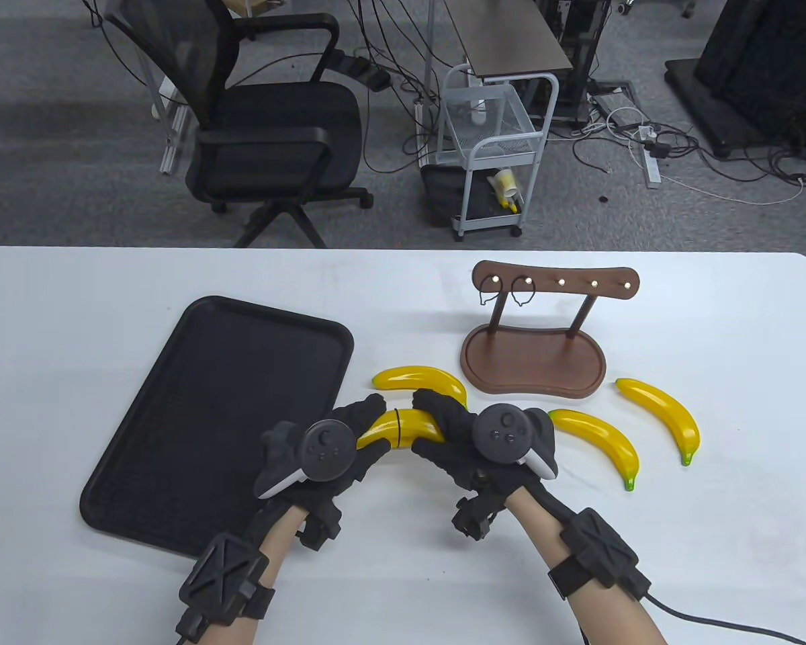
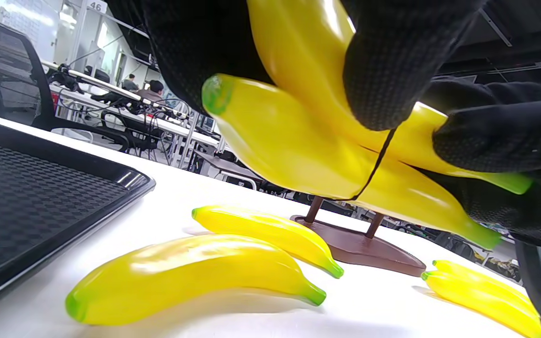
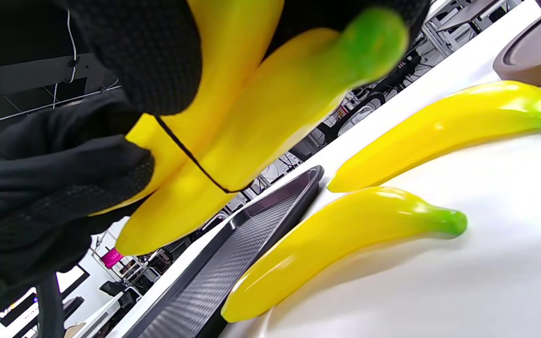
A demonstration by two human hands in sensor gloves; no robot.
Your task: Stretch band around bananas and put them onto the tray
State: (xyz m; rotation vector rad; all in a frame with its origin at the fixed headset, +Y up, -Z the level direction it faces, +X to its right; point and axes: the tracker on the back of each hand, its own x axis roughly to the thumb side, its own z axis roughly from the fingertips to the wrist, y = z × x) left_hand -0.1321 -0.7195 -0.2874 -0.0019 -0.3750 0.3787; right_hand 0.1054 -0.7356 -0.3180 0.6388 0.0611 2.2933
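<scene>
**Two bananas held together above the bench, a thin band across them**

The left hand (image 1: 322,453) and the right hand (image 1: 473,440) meet just right of the tray (image 1: 174,430), and both grasp the same pair of bananas (image 2: 298,155), which is lifted off the bench (image 1: 74,316). In the wrist views the two bananas lie side by side, and a thin black band (image 2: 376,164) crosses them near the middle. The left grip is curled around one end of the pair, the right grip around the other end. I cannot tell if the band goes fully around.

The tray is black, rectangular with rounded corners, with a raised smooth rim and a fine grid texture inside. Its right edge is near the left hand. Its near corner comes close to the left wrist.

Three loose bananas rest on the bench: one (image 1: 420,383) just behind the hands, one (image 1: 598,443) just right of the right hand, one (image 1: 665,416) further right. All are glossy yellow with green tips and look like plastic.

Behind them stands a brown wooden rack (image 1: 534,356) with an oval base, two posts and a bar with small pegs; two thin bands (image 1: 507,290) hang on its left pegs. The bench is white and smooth, with a rounded far right corner and free surface at the right and in front of the hands.
</scene>
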